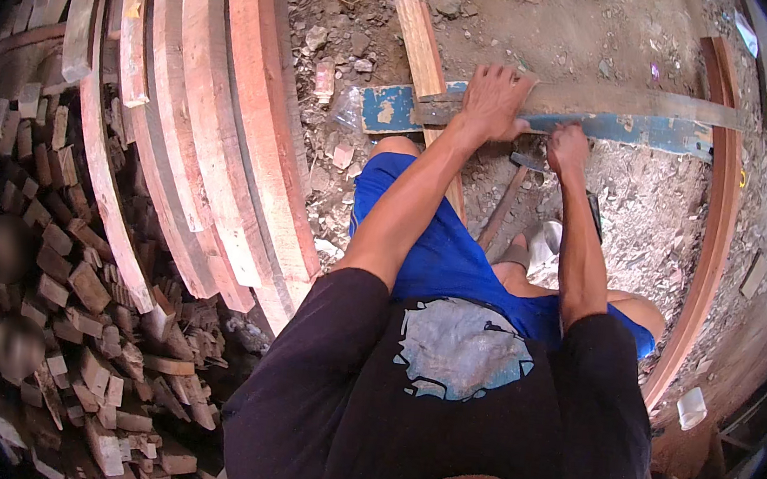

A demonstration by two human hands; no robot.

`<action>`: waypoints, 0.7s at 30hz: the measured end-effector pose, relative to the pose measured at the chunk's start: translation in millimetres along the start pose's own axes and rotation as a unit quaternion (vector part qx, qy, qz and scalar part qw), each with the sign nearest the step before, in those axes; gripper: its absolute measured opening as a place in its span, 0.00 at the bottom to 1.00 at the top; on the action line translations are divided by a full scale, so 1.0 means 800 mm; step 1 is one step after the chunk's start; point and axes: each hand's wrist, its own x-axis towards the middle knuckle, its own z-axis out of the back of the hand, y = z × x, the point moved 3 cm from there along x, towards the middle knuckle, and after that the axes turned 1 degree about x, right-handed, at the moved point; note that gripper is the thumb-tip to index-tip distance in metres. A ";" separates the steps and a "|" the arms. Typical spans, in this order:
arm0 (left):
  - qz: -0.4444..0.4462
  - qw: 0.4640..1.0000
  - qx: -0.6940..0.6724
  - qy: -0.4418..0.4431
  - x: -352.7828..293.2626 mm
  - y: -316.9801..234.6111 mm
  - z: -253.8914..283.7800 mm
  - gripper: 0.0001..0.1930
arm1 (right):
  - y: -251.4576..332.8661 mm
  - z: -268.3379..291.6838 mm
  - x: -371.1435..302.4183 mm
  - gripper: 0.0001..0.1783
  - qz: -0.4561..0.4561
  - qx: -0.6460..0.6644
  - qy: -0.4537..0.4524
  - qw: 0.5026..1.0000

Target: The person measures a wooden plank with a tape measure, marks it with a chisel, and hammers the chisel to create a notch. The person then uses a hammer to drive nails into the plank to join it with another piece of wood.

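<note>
A weathered grey-brown plank lies across a board with peeling blue paint. My left hand grips the plank from above, fingers over its far edge and thumb on the near side. Just right of it, at the near edge of the blue board, my right hand is closed, fingers pinched together; what they hold is too small to make out. Between my legs a hammer rests on the ground, its head close to my right hand. Under the boards' left end runs a light wooden batten.
Long reddish beams are stacked at my left, beside a heap of cut wood blocks. Another reddish beam runs along the right, under the boards' right end. Stones and wood chips litter the dirt ground. A white plastic piece lies at right.
</note>
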 end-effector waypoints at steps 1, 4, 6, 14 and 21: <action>0.004 0.997 -0.055 -0.062 -0.011 -0.002 0.004 0.35 | -0.002 0.016 -0.010 0.14 -0.038 0.075 -0.024 0.996; 0.057 0.965 -0.138 -0.216 -0.078 0.014 0.027 0.37 | 0.038 0.072 -0.051 0.13 -0.109 0.294 0.045 0.949; 0.147 0.944 -0.102 -0.277 -0.134 0.035 0.042 0.34 | 0.098 0.116 -0.068 0.12 -0.092 0.380 0.090 0.916; 0.258 0.913 -0.147 -0.278 -0.145 0.077 0.010 0.27 | 0.244 0.165 0.036 0.10 0.135 0.306 0.197 0.922; 0.224 0.927 -0.149 -0.263 -0.132 0.086 -0.020 0.19 | 0.255 0.064 0.141 0.06 0.242 0.314 0.482 0.781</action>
